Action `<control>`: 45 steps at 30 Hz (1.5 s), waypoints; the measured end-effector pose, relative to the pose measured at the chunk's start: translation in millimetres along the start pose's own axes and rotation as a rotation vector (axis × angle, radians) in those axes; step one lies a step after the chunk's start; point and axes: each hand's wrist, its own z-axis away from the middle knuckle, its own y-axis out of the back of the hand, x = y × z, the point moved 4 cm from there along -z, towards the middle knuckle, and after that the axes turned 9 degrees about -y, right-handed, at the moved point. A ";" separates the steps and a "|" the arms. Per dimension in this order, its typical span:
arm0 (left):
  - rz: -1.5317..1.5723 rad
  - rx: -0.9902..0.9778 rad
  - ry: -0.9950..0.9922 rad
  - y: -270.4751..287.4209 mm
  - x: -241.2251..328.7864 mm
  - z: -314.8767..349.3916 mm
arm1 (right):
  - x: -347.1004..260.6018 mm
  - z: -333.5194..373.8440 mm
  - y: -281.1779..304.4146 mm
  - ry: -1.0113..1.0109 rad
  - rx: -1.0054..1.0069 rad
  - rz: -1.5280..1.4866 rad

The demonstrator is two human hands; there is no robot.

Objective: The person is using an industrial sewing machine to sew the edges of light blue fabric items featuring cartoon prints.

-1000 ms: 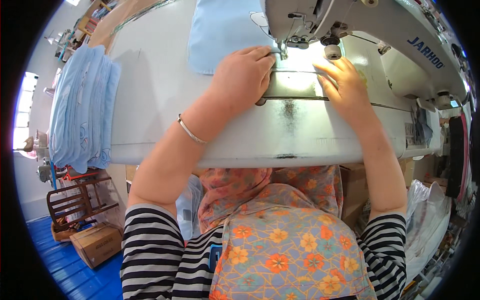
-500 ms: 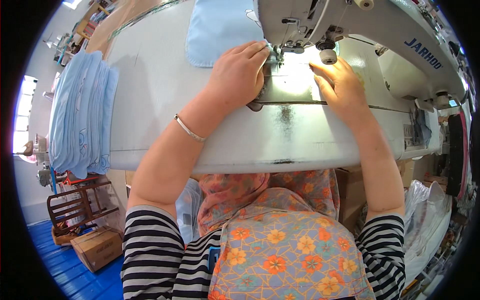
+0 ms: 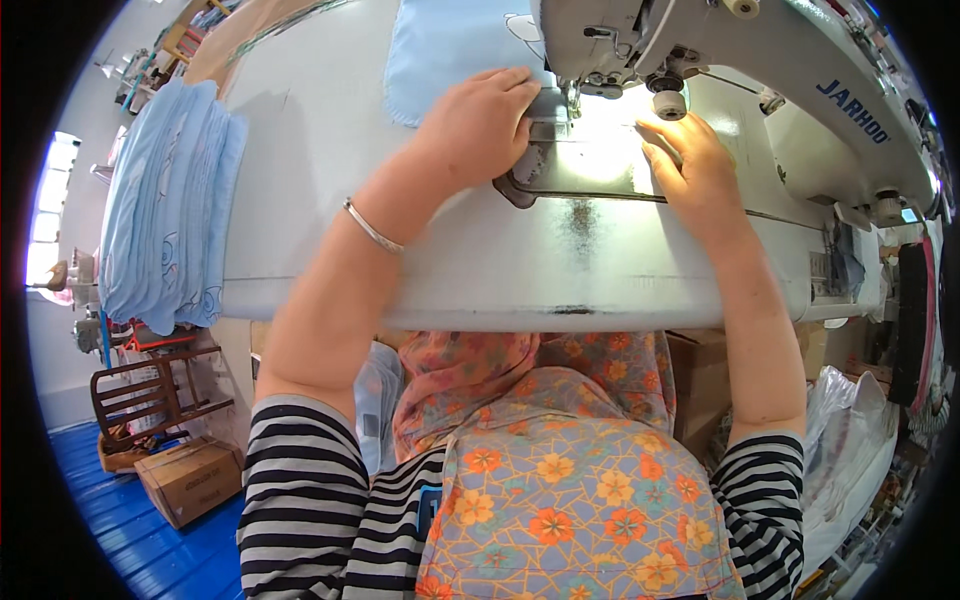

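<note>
A light blue cloth piece (image 3: 450,55) with rounded corners and a printed figure lies on the sewing table, partly under the head of a sewing machine (image 3: 840,90). My left hand (image 3: 478,130) rests at the near edge of this cloth, left of the presser foot (image 3: 574,98). Its fingers are stretched out flat side by side, and the thumb is mostly hidden. To the right of the needle area, my right hand (image 3: 695,165) has thumb and forefinger apart over the lit metal plate (image 3: 590,165). Nothing shows between them. The machine head hides the cloth's right part.
A stack of light blue cloth pieces (image 3: 165,210) hangs over the table's left edge. A cardboard box (image 3: 190,480) and a brown slatted chair (image 3: 150,400) stand on the blue floor (image 3: 100,520). Clear plastic wrapping (image 3: 845,430) lies at the lower right.
The view has shifted slightly. Against the machine, my left hand has drawn a little left and nearer to me, away from the presser foot. My right hand has stayed nearly in place.
</note>
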 end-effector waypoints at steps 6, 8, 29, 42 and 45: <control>-0.105 -0.348 -0.135 8.8 -3.6 -17.9 | 1.3 -0.8 -1.2 0.013 -0.022 0.008; -0.187 -0.445 -0.059 3.0 -1.6 -29.1 | 1.5 -1.0 0.3 0.034 0.005 0.031; -0.160 -0.174 0.540 145.8 140.5 352.0 | 50.7 -7.3 -6.7 -0.082 -0.239 -0.127; -0.335 -0.208 1.342 34.5 150.6 620.4 | 76.3 -5.4 -10.5 -0.058 -0.260 -0.142; -0.276 -0.307 1.432 16.5 144.1 631.5 | 76.9 -7.8 -11.3 -0.020 -0.257 -0.066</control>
